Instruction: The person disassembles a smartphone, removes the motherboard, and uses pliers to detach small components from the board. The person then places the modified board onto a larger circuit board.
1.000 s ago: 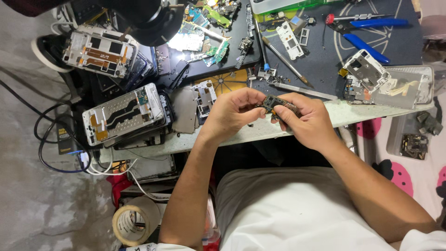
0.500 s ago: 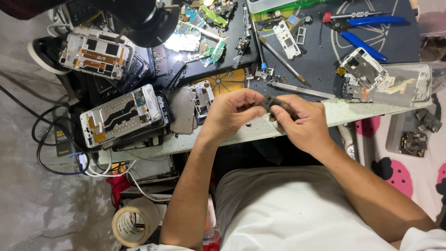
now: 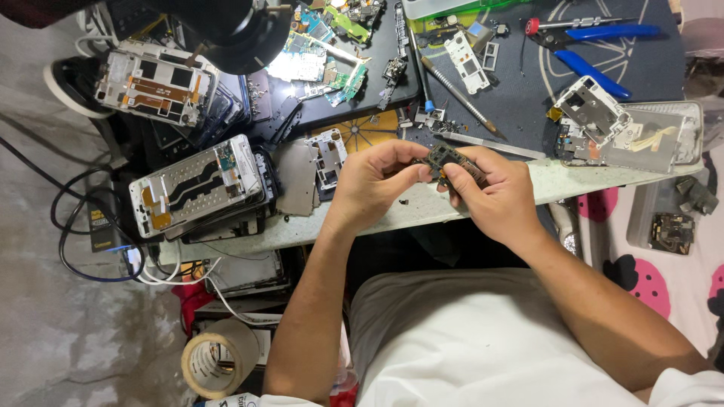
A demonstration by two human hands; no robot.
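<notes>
A small dark circuit board (image 3: 446,160) is held between both hands above the front edge of the workbench (image 3: 558,181). My left hand (image 3: 375,185) pinches its left end with thumb and forefinger. My right hand (image 3: 494,194) grips its right end, fingers curled around it. Most of the board is hidden by the fingers. An opened phone frame (image 3: 197,186) lies left of my left hand, and a metal shield plate (image 3: 298,177) sits just beside it.
Blue-handled pliers (image 3: 596,41), a screwdriver (image 3: 456,90), tweezers (image 3: 490,145) and green circuit boards (image 3: 317,60) lie on the dark mat. Another phone frame (image 3: 154,83) sits far left, a disassembled phone (image 3: 633,136) at right. A tape roll (image 3: 219,365) and cables (image 3: 83,241) lie below.
The view has shifted slightly. Both hands stay on the small board, with the fingers adjusting their hold a little.
</notes>
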